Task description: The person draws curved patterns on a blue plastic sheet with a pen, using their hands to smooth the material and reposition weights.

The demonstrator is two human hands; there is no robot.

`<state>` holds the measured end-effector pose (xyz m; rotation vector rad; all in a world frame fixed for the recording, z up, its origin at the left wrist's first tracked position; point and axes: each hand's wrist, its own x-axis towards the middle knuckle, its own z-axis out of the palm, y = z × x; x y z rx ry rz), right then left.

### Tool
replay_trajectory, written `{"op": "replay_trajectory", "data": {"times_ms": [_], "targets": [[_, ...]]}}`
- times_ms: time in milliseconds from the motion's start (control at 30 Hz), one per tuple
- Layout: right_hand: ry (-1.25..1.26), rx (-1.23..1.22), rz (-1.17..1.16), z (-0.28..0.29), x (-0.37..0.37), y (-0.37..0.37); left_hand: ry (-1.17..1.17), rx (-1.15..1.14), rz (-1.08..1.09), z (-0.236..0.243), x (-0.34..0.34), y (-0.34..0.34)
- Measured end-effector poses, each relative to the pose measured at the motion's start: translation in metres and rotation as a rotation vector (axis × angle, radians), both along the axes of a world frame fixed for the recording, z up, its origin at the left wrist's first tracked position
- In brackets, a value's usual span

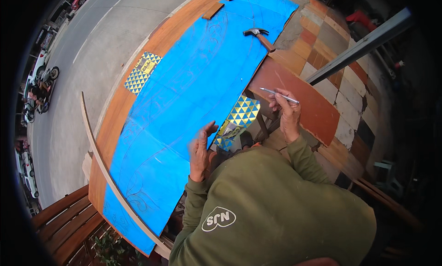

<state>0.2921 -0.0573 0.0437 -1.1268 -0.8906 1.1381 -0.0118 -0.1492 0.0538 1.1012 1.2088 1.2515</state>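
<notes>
A blue sheet with faint pencilled curves and scrollwork covers a wooden board. My left hand is at the sheet's near edge, blurred, fingers apart and holding nothing; I cannot tell if it touches the sheet. My right hand grips a slim silver pen or pencil just right of that edge. Patterned packaging hangs between my hands, and a similar piece lies on the board's far edge. A long curved wooden strip crosses the left end.
A hammer and two small wood blocks lie toward the top end. A red-brown panel and metal post stand right, over patchwork tiles. A slatted bench is lower left. Beyond lies a road with a motorcycle and cars.
</notes>
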Motion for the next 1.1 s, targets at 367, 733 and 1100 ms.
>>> {"op": "replay_trajectory", "data": {"times_ms": [367,733,1100], "targets": [[0.037,-0.101,0.01,-0.029,0.029,0.01,0.909,0.255,-0.002,-0.042,0.027,0.013],[0.116,-0.171,0.014,-0.045,0.039,0.029,1.182,0.202,-0.258,-0.052,0.043,0.01],[-0.014,-0.11,-0.001,-0.071,0.056,0.056,1.111,0.152,-0.305,-0.044,0.046,0.018]]}}
